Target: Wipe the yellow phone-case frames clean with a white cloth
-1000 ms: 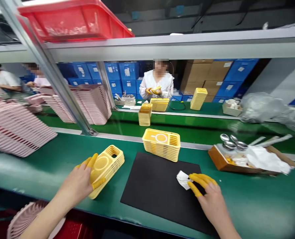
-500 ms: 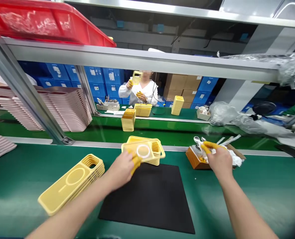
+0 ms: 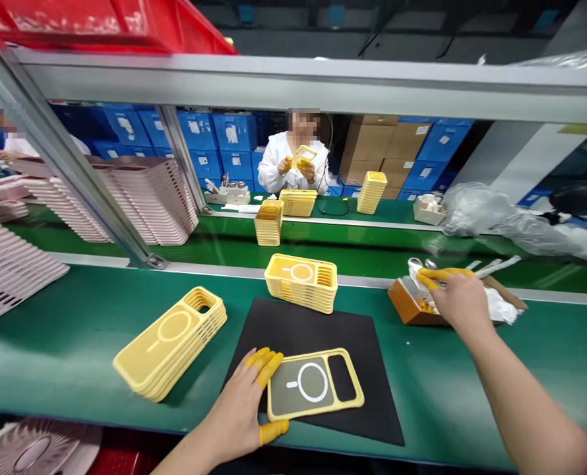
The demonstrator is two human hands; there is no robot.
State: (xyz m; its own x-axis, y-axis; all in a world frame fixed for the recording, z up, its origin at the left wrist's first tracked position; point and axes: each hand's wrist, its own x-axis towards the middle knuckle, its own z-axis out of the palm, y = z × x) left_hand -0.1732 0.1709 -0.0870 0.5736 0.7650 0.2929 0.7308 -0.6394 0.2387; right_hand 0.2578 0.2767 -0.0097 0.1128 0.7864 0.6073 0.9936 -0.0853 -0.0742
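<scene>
A single yellow phone case [image 3: 314, 394] lies flat on the black mat [image 3: 318, 330], its white ring facing up. My left hand [image 3: 247, 409], with yellow finger cots, grips the case's left end between thumb and fingers. My right hand [image 3: 454, 297] reaches into the brown tray [image 3: 405, 305] at the right, fingers curled among white cloth and metal pieces; what they hold is hidden. A stack of yellow cases [image 3: 172, 343] lies left of the mat. Another stack [image 3: 301, 282] sits behind it.
Pink case stacks [image 3: 140, 198] fill the left side behind a slanted metal post [image 3: 76, 165]. A red bin [image 3: 100, 20] sits on the overhead shelf. Across the green belt a person in white [image 3: 296, 161] handles a yellow case. Crumpled plastic bags [image 3: 496, 214] lie at the far right.
My left hand brought one yellow case from the rear stack down onto the black mat near me. My right hand stayed at the brown tray, dipping slightly deeper into it.
</scene>
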